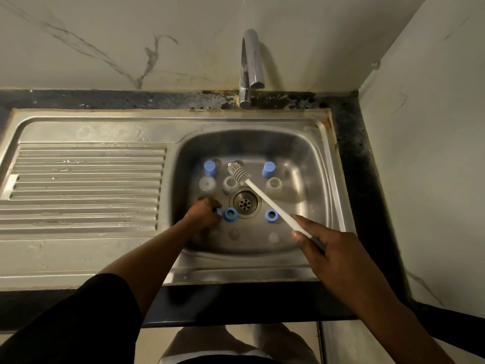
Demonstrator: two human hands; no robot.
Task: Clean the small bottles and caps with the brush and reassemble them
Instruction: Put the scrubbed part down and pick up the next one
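Observation:
Three small clear bottles (207,184) (230,185) (273,185) stand in a row in the steel sink basin (301,153). Two blue caps (210,168) (268,169) stand behind them. Two more blue caps (230,214) (271,215) lie open side up beside the drain (244,204). My right hand (325,248) holds the white handle of the bottle brush (239,173), whose grey bristle head hovers over the middle bottle. My left hand (204,212) is down in the basin, fingers closed around a small blue piece; most of it is hidden.
A chrome tap (250,67) rises behind the basin. A ribbed steel draining board (84,185) lies to the left. A dark counter edge (351,153) and a tiled wall close the right side.

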